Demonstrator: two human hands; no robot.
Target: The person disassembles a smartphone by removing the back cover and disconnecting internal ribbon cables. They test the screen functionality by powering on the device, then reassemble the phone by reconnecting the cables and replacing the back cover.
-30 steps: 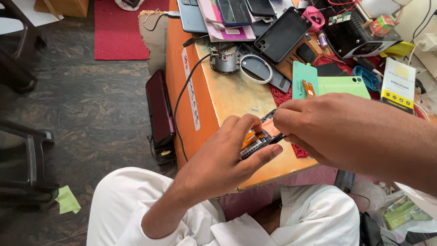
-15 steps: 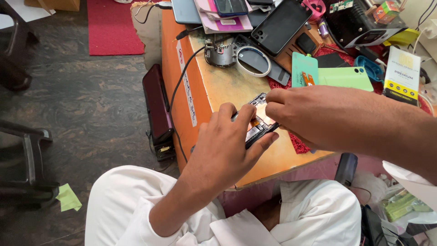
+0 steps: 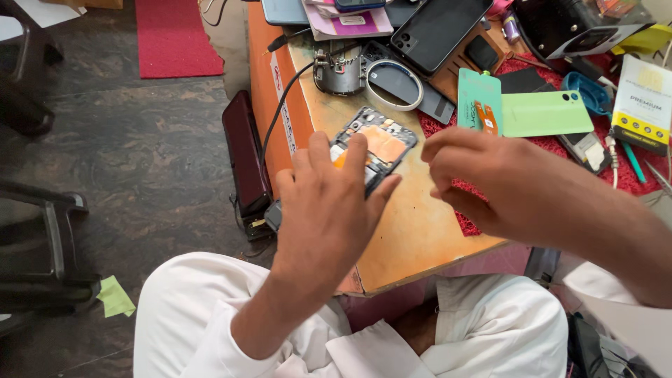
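An opened phone (image 3: 378, 143) with its back cover off shows an orange-copper plate and dark circuit parts. My left hand (image 3: 334, 203) grips it from below, fingers wrapped over its lower half, holding it just above the orange wooden table (image 3: 413, 231). My right hand (image 3: 490, 182) hovers just to the right of the phone, fingers curled and pinched together; whether anything small sits between them cannot be made out. It does not touch the phone.
Behind the phone stand a metal cylinder (image 3: 340, 70) with a black cable, a white ring (image 3: 395, 82), a black phone (image 3: 441, 31), green cases (image 3: 546, 112), a red mat (image 3: 532, 77) and a yellow-white box (image 3: 644, 105). A dark flat case (image 3: 245, 150) leans against the table's side.
My right hand has drawn away from the phone to the right. My left hand has tilted the phone so its open back faces up and moved it further onto the table.
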